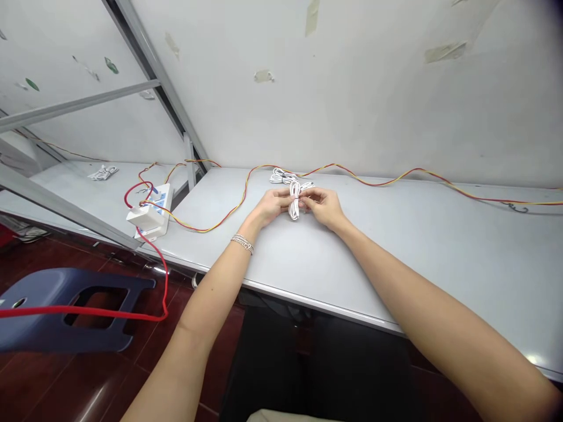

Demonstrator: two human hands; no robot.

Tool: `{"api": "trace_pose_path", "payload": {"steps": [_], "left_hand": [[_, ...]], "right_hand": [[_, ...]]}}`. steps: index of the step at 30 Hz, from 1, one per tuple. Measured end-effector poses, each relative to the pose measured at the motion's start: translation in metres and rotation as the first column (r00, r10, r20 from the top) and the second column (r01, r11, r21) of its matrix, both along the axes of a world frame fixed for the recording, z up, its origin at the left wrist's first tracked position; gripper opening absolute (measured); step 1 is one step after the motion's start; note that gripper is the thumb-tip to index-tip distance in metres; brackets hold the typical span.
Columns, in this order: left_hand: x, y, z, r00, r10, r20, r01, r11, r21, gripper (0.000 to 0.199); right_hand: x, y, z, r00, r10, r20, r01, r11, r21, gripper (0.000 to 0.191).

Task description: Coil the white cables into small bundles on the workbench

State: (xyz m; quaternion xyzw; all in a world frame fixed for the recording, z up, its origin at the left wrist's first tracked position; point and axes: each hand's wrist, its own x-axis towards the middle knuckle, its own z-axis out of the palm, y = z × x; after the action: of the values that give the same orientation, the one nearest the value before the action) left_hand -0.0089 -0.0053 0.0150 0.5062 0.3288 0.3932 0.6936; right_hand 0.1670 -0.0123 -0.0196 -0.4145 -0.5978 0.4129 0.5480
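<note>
Between my two hands, just above the grey shelf (299,258), is a coiled white cable (294,205), gathered at its middle into a bundle. My left hand (273,206) pinches it from the left side. From the right, the fingers of my right hand (323,206) close on the middle of the same bundle; whether they also hold a thin tie there is too small to tell. Right behind my hands lies another white cable bundle (281,176) with a dark band round its middle. A silvery bracelet (243,242) circles my left wrist.
A red and yellow twisted wire (244,196) winds along the back of the shelf. To the left are a power strip (163,205) with a white plug-in adapter (145,218), a red cord (166,281), a metal frame post (162,76) and a blue plastic stool (48,293).
</note>
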Motion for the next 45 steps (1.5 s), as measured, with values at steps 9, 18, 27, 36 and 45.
{"api": "trace_pose_path", "payload": {"steps": [9,18,27,36,45], "left_hand": [[-0.0013,0.0018,-0.0024,0.996,0.087,-0.007,-0.088,0.996,-0.031,0.018],[0.0015,0.0003,-0.0021,0.995,0.086,-0.057,-0.087,0.996,-0.007,0.028],[0.0036,-0.0039,-0.0038,0.992,0.105,-0.073,-0.093,0.984,0.151,0.065],[0.0053,-0.0033,-0.0025,0.99,0.129,-0.05,-0.12,0.981,0.155,0.037],[0.0017,0.0013,-0.0055,0.974,0.138,-0.183,-0.082,0.956,0.281,0.042]], "right_hand": [[0.0008,-0.0013,0.0026,1.0,0.008,-0.002,-0.008,1.0,0.004,0.026],[0.0008,-0.005,0.007,0.999,0.037,-0.016,-0.037,0.999,-0.038,0.032],[0.0013,-0.0053,0.0061,0.997,0.05,0.061,-0.05,0.999,0.007,0.029],[0.0004,-0.0059,0.0077,0.996,0.06,0.066,-0.062,0.997,0.036,0.023],[-0.0004,-0.005,0.0086,0.999,0.044,-0.009,-0.045,0.999,-0.028,0.03]]}}
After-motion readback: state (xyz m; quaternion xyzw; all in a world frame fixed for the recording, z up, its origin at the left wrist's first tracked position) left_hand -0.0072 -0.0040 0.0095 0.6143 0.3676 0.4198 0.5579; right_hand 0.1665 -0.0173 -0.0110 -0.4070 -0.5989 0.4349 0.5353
